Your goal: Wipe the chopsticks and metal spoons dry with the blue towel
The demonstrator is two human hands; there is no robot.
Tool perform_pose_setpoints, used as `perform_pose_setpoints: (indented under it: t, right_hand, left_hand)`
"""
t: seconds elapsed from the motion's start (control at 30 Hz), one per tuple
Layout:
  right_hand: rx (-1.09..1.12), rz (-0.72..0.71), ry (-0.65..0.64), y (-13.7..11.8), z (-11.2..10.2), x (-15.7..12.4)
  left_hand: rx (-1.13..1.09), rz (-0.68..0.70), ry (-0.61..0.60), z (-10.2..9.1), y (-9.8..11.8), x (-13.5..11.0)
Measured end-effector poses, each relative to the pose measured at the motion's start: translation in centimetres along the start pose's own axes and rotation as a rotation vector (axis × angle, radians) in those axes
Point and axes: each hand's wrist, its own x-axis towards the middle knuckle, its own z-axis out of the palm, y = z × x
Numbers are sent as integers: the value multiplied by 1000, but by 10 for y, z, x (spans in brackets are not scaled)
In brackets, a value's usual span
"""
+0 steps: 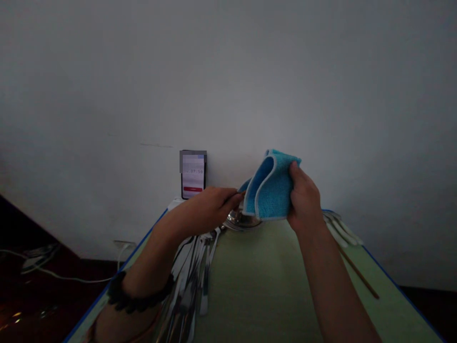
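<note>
One blue cloth (276, 193), folded and held above a green table (260, 290), is clamped in a person's right hand (306, 200); likely soft, light and floppy, it should grip best at a bunched edge. The left hand (218, 204) pinches a thin item (243, 192) (mostly hidden) beside it. Below sits a metal dish (243, 223); cutlery (205, 278) lies left, near a phone (193, 177).

Digits (196, 171) on a phone (193, 180)
They look like 07:59, the last one blurred; lettering on the red button (193, 189) is too small to read.
</note>
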Motion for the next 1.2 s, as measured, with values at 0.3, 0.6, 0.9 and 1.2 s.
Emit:
perform_pose_setpoints:
  t: [0.3, 0.6, 0.9, 1.2]
  right_hand:
    - [17, 2, -10, 0, -1, 1]
    - [23, 11, 15, 1, -1, 1]
    - [-29, -87, -26, 2, -3, 3]
    - [298, 58, 199, -6, 5, 1]
  left_hand:
    - [-3, 17, 17, 2, -3, -1]
    - [-2, 41, 12, 2, -1, 0]
    - [60, 29, 70, 2, -5, 1]
    - [23, 62, 89, 1, -6, 0]
